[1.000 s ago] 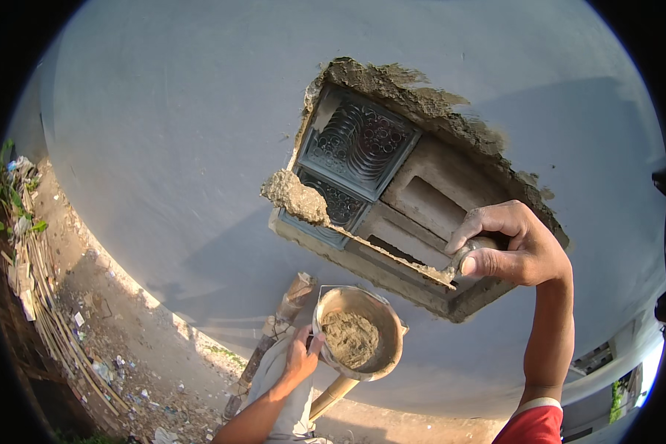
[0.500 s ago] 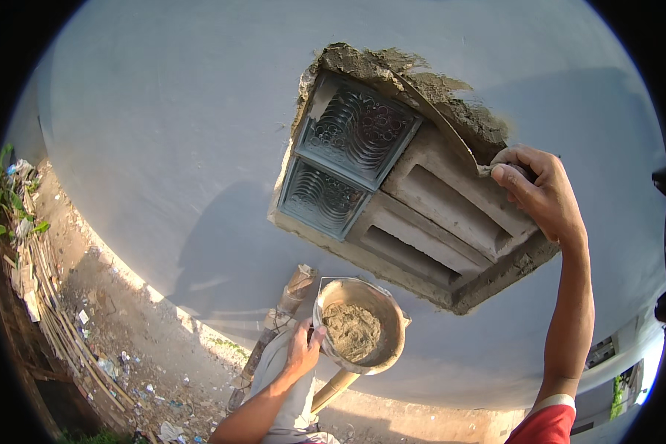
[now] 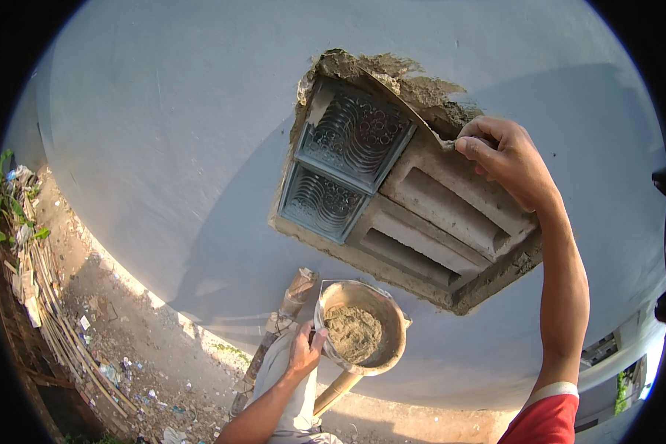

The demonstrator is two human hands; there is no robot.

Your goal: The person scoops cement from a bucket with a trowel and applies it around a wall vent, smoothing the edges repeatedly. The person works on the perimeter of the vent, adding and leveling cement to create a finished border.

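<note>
So your right hand (image 3: 499, 155) was up at 2 o'clock, fingers curled tight around a trowel (image 3: 425, 124), with the handle pretty much buried in your grip. The blade pointed toward 10 o'clock along the rough mortar strip (image 3: 425, 87), but it was nearly edge-on, so I couldn't tell if it was touching or carrying anything. Your left hand (image 3: 305, 349) was clamped on the bucket (image 3: 396, 322) at its 8 o'clock edge; the undersides of those fingers were hidden. Bucket sat between 5 and 6 o'clock with mortar (image 3: 354, 334) inside, its bottom out of sight. Both glass blocks (image 3: 355, 137) showed fine, but your hand and forearm covered part of the opening's 2 o'clock end. Red sleeve (image 3: 547, 422) got cropped at 5 o'clock.
</note>
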